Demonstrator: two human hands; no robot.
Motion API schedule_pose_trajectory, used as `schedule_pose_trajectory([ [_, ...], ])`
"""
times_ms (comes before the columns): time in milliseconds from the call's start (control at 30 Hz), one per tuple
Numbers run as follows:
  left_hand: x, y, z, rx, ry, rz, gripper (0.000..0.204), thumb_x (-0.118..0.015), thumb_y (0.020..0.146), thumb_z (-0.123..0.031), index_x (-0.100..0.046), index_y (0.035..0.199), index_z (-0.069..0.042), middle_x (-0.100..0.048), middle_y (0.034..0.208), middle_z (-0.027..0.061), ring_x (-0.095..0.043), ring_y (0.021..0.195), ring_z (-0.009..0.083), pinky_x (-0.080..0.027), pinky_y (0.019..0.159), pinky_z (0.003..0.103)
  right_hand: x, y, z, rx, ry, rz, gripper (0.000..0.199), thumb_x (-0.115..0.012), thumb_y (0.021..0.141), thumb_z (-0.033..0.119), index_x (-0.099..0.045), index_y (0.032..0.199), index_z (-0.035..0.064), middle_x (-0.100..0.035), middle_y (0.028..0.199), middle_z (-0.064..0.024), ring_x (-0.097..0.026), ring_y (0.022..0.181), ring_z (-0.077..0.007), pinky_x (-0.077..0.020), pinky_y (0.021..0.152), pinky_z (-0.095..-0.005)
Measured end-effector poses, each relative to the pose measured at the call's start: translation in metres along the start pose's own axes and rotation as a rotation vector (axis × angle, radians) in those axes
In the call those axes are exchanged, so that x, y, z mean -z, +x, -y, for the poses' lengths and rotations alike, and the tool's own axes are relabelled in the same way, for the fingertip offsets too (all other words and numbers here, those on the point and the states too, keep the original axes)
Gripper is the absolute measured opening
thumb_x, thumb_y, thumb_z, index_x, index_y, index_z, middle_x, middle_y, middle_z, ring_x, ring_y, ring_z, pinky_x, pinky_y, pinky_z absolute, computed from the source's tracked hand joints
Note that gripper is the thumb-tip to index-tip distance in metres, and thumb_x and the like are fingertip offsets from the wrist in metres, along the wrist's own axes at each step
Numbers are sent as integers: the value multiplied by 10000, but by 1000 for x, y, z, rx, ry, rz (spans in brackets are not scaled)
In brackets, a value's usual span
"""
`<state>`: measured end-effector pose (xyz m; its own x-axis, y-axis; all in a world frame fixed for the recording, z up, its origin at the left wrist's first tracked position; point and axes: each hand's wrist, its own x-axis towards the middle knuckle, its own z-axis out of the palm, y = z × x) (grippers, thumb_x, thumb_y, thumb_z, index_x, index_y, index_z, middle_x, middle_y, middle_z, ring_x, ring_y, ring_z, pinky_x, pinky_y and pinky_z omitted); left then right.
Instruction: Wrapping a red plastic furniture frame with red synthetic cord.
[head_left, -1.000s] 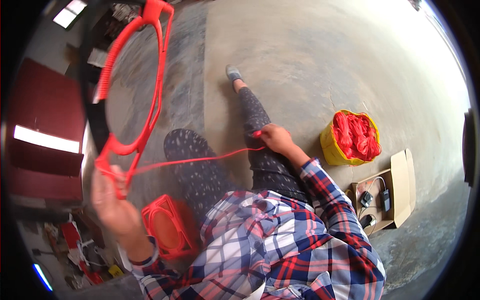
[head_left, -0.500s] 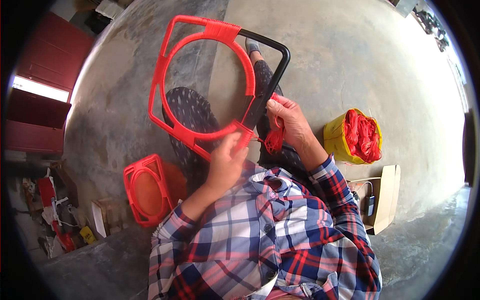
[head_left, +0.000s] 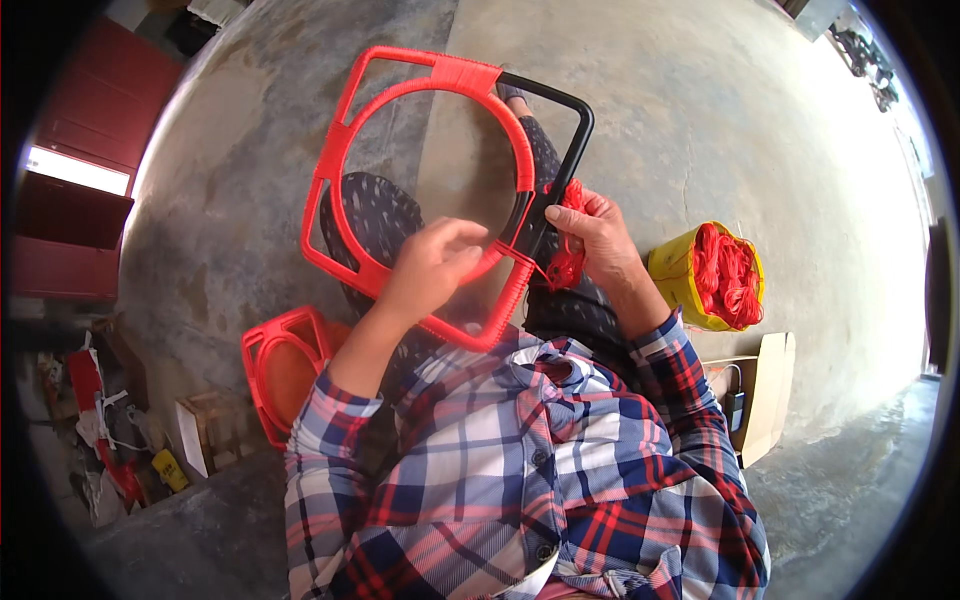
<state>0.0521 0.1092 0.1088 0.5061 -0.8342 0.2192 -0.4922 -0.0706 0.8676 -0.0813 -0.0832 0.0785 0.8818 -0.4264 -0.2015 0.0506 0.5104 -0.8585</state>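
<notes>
A rounded rectangular frame with a round ring inside it (head_left: 330, 165) is held up over my lap. Red cord is wound closely round most of it. Its right side shows bare black tube. My right hand (head_left: 605, 245) grips that black side, thumb on top, with a loose bundle of red cord (head_left: 567, 262) bunched at its fingers. A strand runs from the bundle to the lower right corner. My left hand (head_left: 435, 265) is over the lower part of the ring, fingers loosely stretched and a little blurred, with nothing seen in them.
A yellow container (head_left: 676, 272) full of red cord hanks stands at the right. Beside it is an open cardboard box (head_left: 768, 400). A second red frame (head_left: 262, 385) lies at the lower left, near a small wooden stool (head_left: 212, 425) and assorted scraps (head_left: 110, 440).
My left hand has left the frame's lower edge and risen over the ring. The frame has shifted slightly right and down. My right hand keeps hold of it, with the cord bundle gathered higher.
</notes>
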Motion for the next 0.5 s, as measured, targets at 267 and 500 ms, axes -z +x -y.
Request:
schedule_pose_trajectory([
  [267, -16, -11, -15, 814, -907, 302, 99, -458, 883, -115, -513, 871, -33, -632, 718, 166, -595, 485, 193, -485, 441, 300, -9, -8, 15, -106, -42, 23, 106, -702, 841, 116, -628, 910, 84, -483, 648, 87, -379, 498, -16, -278, 454, -191],
  [500, -31, -22, -1, 828, -952, 215, 163, -459, 814, -164, -524, 862, -22, -610, 631, 175, -545, 413, 213, -449, 403, 292, -1, -12, -5, -175, -6, 5, 104, -692, 861, 152, -624, 905, 86, -485, 655, 89, -381, 499, -6, -274, 447, -188],
])
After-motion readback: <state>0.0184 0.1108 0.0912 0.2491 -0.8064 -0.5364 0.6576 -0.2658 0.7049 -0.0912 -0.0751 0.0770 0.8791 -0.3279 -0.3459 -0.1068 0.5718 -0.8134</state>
